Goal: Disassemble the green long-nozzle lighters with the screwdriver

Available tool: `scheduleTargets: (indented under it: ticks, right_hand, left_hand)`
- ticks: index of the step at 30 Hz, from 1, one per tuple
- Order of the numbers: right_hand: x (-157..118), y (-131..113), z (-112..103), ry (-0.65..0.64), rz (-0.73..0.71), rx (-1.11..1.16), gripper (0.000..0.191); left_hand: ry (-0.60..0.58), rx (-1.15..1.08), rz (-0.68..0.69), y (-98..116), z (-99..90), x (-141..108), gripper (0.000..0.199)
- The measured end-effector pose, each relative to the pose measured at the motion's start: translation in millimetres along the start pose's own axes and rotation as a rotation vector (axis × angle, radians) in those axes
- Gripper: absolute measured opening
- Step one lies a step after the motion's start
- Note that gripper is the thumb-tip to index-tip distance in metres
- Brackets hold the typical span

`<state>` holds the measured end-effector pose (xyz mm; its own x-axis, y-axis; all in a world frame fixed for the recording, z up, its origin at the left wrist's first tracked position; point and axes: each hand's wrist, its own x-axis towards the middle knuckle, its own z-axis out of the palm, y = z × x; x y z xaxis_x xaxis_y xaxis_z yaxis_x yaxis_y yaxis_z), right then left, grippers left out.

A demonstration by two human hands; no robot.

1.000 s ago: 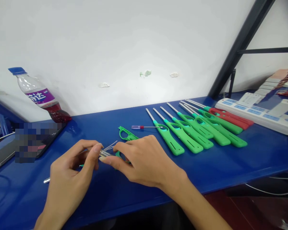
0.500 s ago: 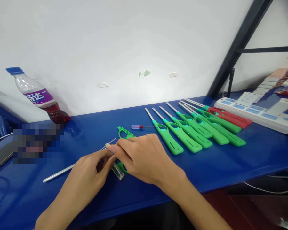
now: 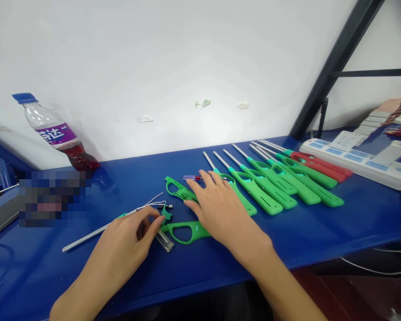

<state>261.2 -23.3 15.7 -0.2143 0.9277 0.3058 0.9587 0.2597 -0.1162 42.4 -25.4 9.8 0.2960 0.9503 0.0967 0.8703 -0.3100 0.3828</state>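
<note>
A bottle of red drink [image 3: 62, 133] is seen between 9 and 10 o'clock (whole view as the clock), by the wall at the back of the blue bench [image 3: 137, 169]. A skinny metal tube [image 3: 87, 238] is laid at 8, partly hidden by the left hand [image 3: 127, 243], which is held around 7. A small green part [image 3: 166, 216] is pinched between thumb and index there, with thin white wires [image 3: 155, 203] looped just beside it and a clear plastic piece [image 3: 165, 242] poking out at its 6 o'clock. From that pinch, one handle half [image 3: 183, 193] is found at 1 o'clock, a second green shell [image 3: 203, 229] at 4, and a screwdriver [image 3: 190, 178] further out at 1. The right hand [image 3: 217, 203] is held at 5 on the main clock, fingers spread open; shell ends and screwdriver shaft are partly covered by it, but whether anything's actually touched can't be told. Green lighters [image 3: 263, 196] are lined up at 4, then red lighters [image 3: 327, 166] and a power strip [image 3: 341, 166] are spotted at 3.
</note>
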Motion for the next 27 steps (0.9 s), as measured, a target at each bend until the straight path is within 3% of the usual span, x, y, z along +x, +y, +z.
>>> scheduleTargets:
  ticks: [4, 9, 13, 19, 27]
  right_hand:
    - [-2, 6, 8, -0.157, 0.049, -0.030, 0.050]
    - [-1, 2, 6, -0.108, -0.016, -0.017, 0.042]
    - [1, 9, 3, -0.030, 0.019, -0.058, 0.040]
    - [2, 18, -2, -0.134, 0.045, -0.097, 0.036]
    - [4, 17, -2, -0.107, 0.033, -0.115, 0.022]
  left_hand:
    - [0.002, 0.001, 0.000, -3, 1.4, -1, 0.037]
    - [0.013, 0.021, 0.012, -6, 2.8, 0, 0.037]
    - [-0.005, 0.011, 0.004, -5, 2.0, -1, 0.036]
    - [0.005, 0.011, 0.013, -4, 2.4, 0, 0.035]
    - [0.034, 0.005, 0.049, -4, 3.8, 1, 0.030]
